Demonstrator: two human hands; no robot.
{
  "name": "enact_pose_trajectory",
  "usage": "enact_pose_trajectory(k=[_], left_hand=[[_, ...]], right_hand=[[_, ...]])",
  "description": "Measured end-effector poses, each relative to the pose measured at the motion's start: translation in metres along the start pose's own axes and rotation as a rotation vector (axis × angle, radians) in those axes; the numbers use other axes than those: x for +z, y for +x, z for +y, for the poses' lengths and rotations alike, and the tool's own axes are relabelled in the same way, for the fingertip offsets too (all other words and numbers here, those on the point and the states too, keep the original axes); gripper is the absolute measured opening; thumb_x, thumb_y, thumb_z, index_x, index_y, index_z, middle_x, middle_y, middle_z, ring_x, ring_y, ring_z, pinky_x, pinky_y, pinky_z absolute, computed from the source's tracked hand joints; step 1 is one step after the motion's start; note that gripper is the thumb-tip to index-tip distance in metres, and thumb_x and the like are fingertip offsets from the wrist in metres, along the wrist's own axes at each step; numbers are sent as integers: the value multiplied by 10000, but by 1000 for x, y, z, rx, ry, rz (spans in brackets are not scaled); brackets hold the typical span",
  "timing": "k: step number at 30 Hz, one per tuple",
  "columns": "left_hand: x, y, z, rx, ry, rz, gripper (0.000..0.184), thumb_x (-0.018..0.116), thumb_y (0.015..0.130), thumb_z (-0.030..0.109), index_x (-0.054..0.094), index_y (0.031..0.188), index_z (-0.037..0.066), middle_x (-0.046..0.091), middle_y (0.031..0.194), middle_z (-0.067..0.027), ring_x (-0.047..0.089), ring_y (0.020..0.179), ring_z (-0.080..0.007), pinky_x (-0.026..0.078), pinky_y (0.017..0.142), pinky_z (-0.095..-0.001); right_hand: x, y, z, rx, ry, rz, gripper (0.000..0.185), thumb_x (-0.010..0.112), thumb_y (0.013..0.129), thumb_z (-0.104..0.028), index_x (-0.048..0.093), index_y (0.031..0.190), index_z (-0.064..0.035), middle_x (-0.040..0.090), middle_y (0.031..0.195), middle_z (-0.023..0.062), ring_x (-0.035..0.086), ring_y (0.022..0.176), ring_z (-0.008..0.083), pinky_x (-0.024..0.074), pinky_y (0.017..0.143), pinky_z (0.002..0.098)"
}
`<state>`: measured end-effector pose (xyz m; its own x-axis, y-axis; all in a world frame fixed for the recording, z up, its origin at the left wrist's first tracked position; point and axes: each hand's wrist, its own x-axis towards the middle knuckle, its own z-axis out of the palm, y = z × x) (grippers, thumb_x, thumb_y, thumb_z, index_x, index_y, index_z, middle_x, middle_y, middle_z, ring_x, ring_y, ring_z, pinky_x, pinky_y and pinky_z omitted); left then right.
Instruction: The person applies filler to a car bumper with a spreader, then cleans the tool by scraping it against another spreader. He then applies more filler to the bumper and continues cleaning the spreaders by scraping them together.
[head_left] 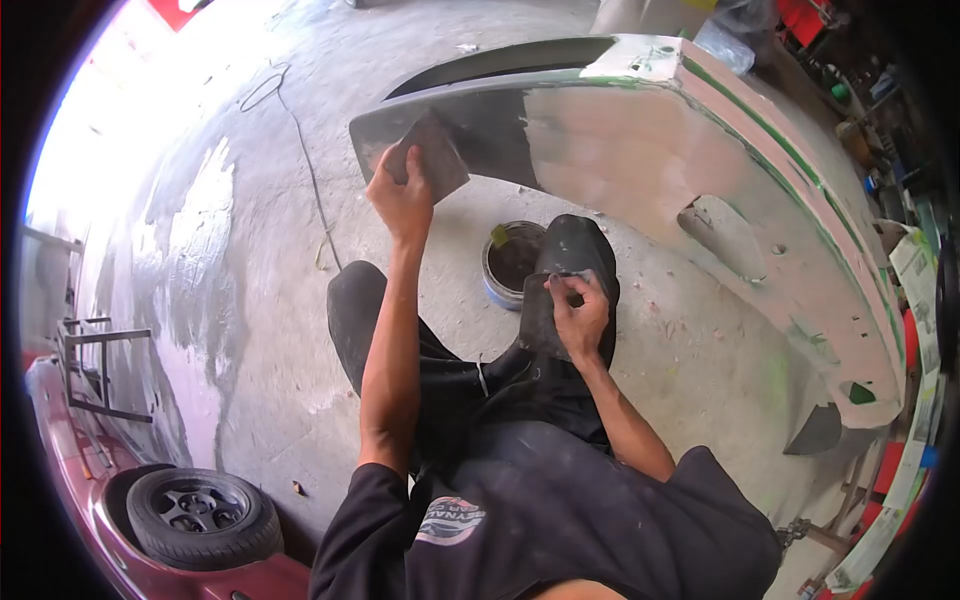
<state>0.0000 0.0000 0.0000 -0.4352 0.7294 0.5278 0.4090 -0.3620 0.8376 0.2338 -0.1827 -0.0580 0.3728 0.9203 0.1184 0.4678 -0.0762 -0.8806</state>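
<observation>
My left hand [403,195] grips a brownish-grey sheet of sandpaper [438,160], its thumb lying over the near side. That sheet overlaps the dark left end of a car bumper [610,135], which is patched in beige-pink and grey. My right hand [580,315] is closed in a pinch on a dark sheet of sandpaper [541,325], in front of my right knee. Just left of that sheet stands a round bucket [489,285] with dark contents and a small yellow-green piece at its rim.
The bumper arches from ahead of me round to my right, above the concrete floor [270,390]. A thin cord [312,170] lies on the left. Behind it are a metal frame [105,370] and a wheel [200,515] on a red car part. Cluttered shelves [870,130] line the right.
</observation>
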Motion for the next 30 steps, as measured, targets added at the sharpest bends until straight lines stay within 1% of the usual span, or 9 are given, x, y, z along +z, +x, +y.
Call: enact_pose_trajectory(k=[2,5,8,11,17,20,23,26,30], left_hand=[[6,-1,-3,32,-2,60,227,714,997,108,750,1179,-22,793,1037,-199,772,927,-283,571,844,-372],[12,-7,-3,34,-30,70,216,700,1002,91,747,1178,-24,789,1019,-189,764,921,-271,572,846,-374],[16,-8,-1,61,-33,89,206,686,1005,75,745,1173,-28,787,1014,-183,759,921,-261,570,852,-371],[17,-7,-3,119,-39,97,212,709,1034,134,750,1149,-39,787,954,-138,719,845,-181,555,782,-325],[18,-9,4,117,-43,106,201,703,1034,127,749,1133,-42,783,954,-141,723,846,-189,556,777,-333],[15,-10,7,74,-24,63,204,668,1013,62,739,1178,-35,792,1032,-183,765,937,-252,573,834,-360],[17,-8,7,110,-68,67,217,675,1008,57,742,1196,-28,791,1064,-182,767,958,-255,578,858,-363],[14,-7,9,128,-106,1,240,685,997,45,740,1220,-24,789,1085,-182,769,979,-249,580,882,-362],[8,-2,4,144,-39,-26,254,695,986,35,742,1227,-28,792,1082,-181,768,989,-238,578,894,-355]], right_hand=[[4,-1,-5,-68,28,51,312,781,973,-335,818,889,-38,700,907,134,699,889,304,512,862,386],[3,-1,-1,-24,16,33,262,768,954,-338,831,906,-88,763,824,125,708,868,367,518,1062,466],[2,3,-3,-63,-1,31,297,756,966,-356,820,879,-79,767,792,113,712,880,397,507,1092,479],[3,4,-1,-78,-11,21,333,745,975,-382,813,863,-75,782,825,110,719,898,407,497,1118,483],[6,3,-1,-29,-35,21,337,749,970,-424,827,892,-106,794,859,117,729,998,438,505,1114,488],[6,2,-3,-9,-43,28,328,754,965,-434,832,896,-123,793,856,122,722,1059,458,513,1103,493],[5,2,-5,12,-40,17,324,758,961,-439,834,898,-130,794,883,133,713,1096,465,519,1087,494],[8,2,5,-7,-79,18,320,761,958,-439,837,902,-133,794,920,149,708,1117,460,530,1062,489],[2,0,-6,25,-50,17,307,761,960,-429,838,905,-136,790,934,159,716,1090,442,529,1055,477]])
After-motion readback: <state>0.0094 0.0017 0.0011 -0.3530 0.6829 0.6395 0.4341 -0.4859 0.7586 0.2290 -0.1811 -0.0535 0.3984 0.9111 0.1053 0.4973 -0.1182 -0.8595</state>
